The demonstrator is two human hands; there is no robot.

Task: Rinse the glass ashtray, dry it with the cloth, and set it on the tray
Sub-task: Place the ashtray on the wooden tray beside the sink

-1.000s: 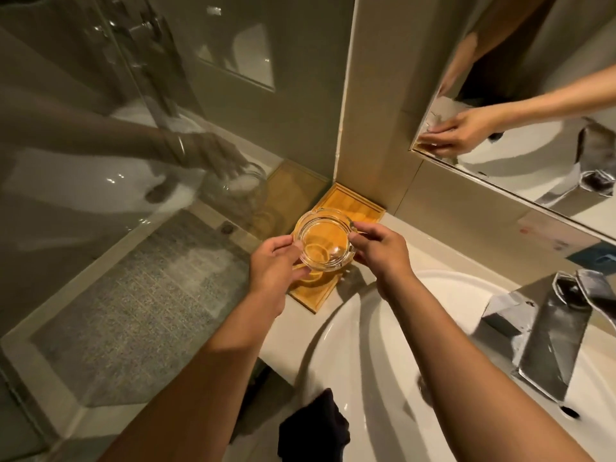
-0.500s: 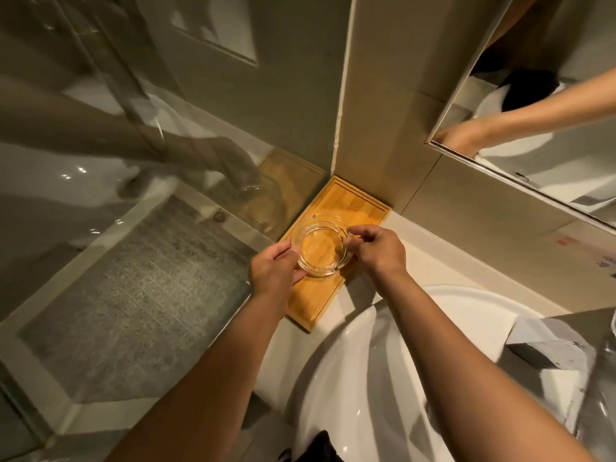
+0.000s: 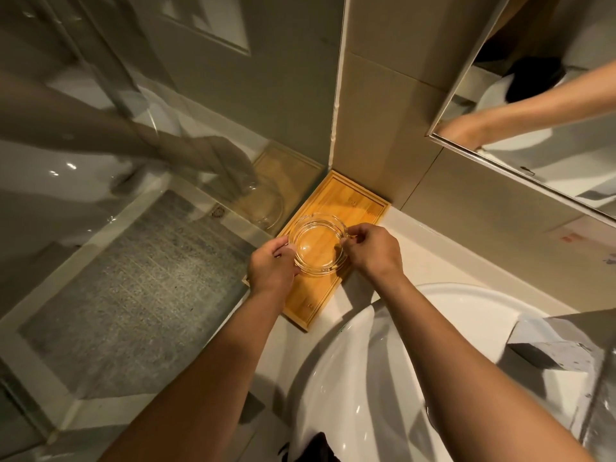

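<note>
The clear glass ashtray sits upright over the middle of the wooden tray, which lies in the corner of the counter against the tiled wall. My left hand grips the ashtray's left rim. My right hand pinches its right rim with thumb and fingers. Whether the ashtray's base touches the tray I cannot tell. A dark cloth shows at the bottom edge on the basin's rim.
A white round basin fills the lower right, with a chrome tap at the far right. A glass shower partition stands directly left of the tray. A mirror hangs upper right.
Both hands have carried the ashtray down from above the tray's near end to low over the tray's middle. The view has tilted toward the corner.
</note>
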